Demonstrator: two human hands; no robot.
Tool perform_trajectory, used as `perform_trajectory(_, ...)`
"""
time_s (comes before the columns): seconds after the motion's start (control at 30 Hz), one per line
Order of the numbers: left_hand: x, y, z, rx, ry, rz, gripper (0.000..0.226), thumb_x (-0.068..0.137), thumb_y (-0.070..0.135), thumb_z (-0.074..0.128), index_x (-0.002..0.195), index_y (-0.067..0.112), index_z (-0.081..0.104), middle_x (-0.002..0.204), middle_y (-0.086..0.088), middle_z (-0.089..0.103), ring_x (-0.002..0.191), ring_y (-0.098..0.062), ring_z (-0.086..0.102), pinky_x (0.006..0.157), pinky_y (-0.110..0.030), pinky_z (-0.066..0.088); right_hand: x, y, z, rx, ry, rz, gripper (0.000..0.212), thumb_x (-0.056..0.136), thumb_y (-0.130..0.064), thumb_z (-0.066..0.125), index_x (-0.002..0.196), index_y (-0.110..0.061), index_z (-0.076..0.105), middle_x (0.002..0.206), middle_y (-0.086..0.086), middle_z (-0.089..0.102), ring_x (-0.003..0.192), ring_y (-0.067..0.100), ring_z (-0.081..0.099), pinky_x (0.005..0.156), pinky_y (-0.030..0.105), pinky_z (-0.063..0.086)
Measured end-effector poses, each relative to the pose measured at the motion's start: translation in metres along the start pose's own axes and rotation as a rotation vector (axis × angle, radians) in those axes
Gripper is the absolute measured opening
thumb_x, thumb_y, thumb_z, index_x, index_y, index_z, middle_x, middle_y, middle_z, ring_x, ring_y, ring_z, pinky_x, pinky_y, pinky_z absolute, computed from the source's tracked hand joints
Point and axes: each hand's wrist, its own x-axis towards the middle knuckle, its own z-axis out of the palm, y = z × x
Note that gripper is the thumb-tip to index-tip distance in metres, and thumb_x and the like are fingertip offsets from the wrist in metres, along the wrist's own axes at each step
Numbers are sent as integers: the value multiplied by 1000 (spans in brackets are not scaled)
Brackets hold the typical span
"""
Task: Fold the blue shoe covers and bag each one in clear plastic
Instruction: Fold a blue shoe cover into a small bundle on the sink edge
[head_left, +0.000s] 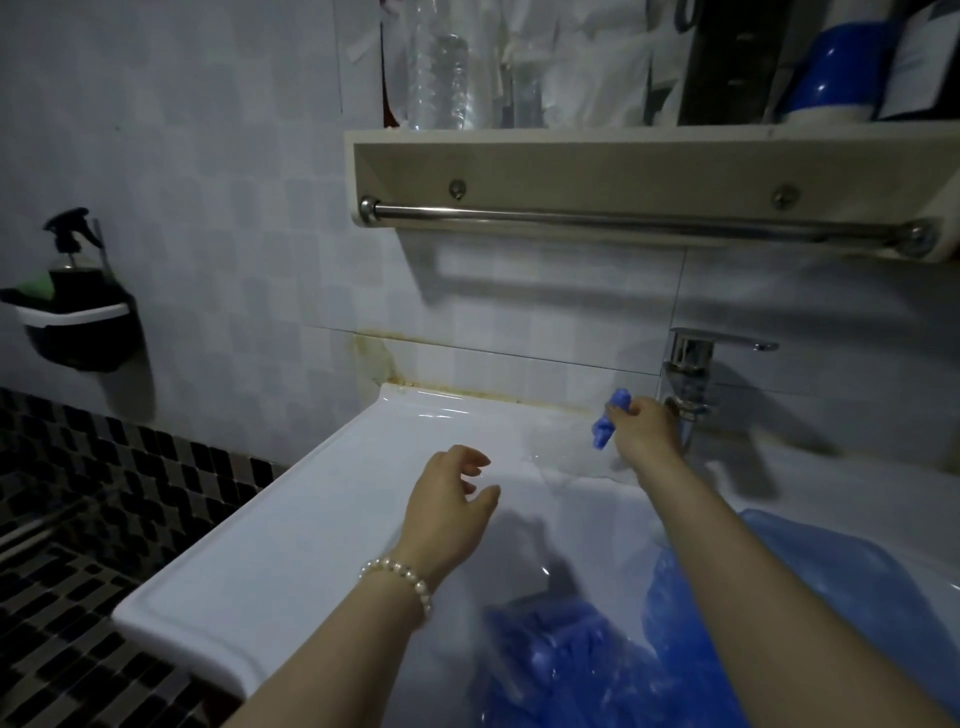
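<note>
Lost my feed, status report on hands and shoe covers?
Right hand gripping folded shoe cover near faucet. Left hand open over clear bags. Nothing blocking.

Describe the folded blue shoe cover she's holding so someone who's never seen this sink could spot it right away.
Start at the chrome faucet at the back of the white sink counter. Just left of it, the right hand pinches a small folded shoe cover in its fingers. Unlike the loose blue pile at the near edge, it is compact and held in the air.
</note>
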Motion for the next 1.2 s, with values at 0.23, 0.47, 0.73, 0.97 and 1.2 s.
perform_trajectory(0.23, 3, 6, -13, -223, 192, 22, 7, 90, 18, 59, 97, 20, 61, 99, 4, 62, 82, -5, 57, 69, -11, 43, -31, -22, -1, 597, -113, -314, 28, 99, -14, 44, 74, -8, 53, 60, 5, 62, 63, 17, 61, 70, 27, 48)
perform_trajectory(0.47, 1, 18, -41, -1073, -323, -485, 68, 89, 61, 34, 112, 4, 64, 115, -12, 67, 109, -27, 60, 99, -41, 41, -73, -58, -30, 772, -937, -181, 11, 86, -12, 47, 82, -5, 53, 67, 7, 53, 64, 15, 56, 65, 22, 53)
perform_trajectory(0.73, 3, 14, -35, -1063, -324, -400, 32, 100, 23, 40, 104, 0, 62, 107, -13, 70, 102, -27, 67, 99, -43, 46, -78, -61, -19, 636, -736, -303, 19, 95, -5, 41, 86, -5, 58, 80, 9, 64, 78, 14, 66, 77, 23, 52)
perform_trajectory(0.97, 6, 11, -40, -1011, 106, -201, 12, 68, 4, 74, 80, 3, 72, 85, -9, 74, 87, -18, 69, 85, -25, 52, -80, -70, -27, 698, -557, -223, 22, 97, -19, 44, 85, -13, 62, 74, -4, 69, 89, 17, 62, 101, 43, 35)
perform_trajectory(1.2, 2, 13, -37, -630, 308, 18, 19, 73, 5, 76, 92, 11, 73, 89, 0, 73, 82, -6, 69, 75, -14, 52, -101, -88, -24, 294, -756, -139, 18, 87, -11, 58, 70, -13, 63, 82, 0, 63, 93, 17, 53, 88, 36, 35)
